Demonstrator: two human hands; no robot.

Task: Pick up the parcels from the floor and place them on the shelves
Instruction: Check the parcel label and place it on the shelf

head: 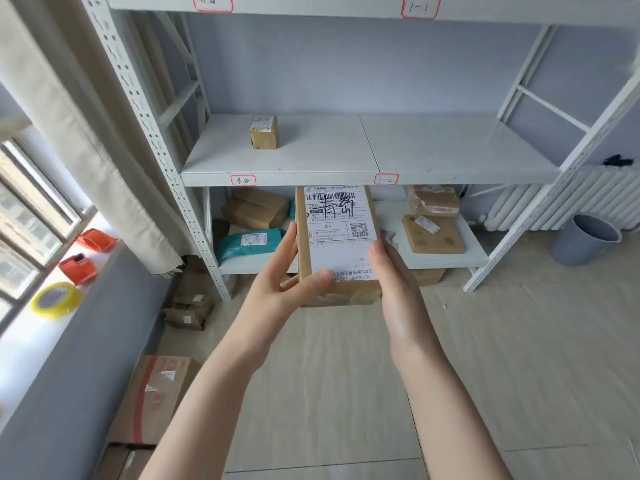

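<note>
Both hands (277,289) around labelled parcel (337,244)

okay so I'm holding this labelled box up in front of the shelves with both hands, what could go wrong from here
The cardboard parcel is pinched only at its sides by the left hand and right hand, nothing beneath, so it might slip. Lifting toward the middle shelf, it could catch the front lip. Sliding it far left could knock the small box.

A parcel (337,244) is held between left hand (277,285) and right hand (394,285), before the rack (346,178). A box (264,132) stands on its middle shelf, left.
</note>
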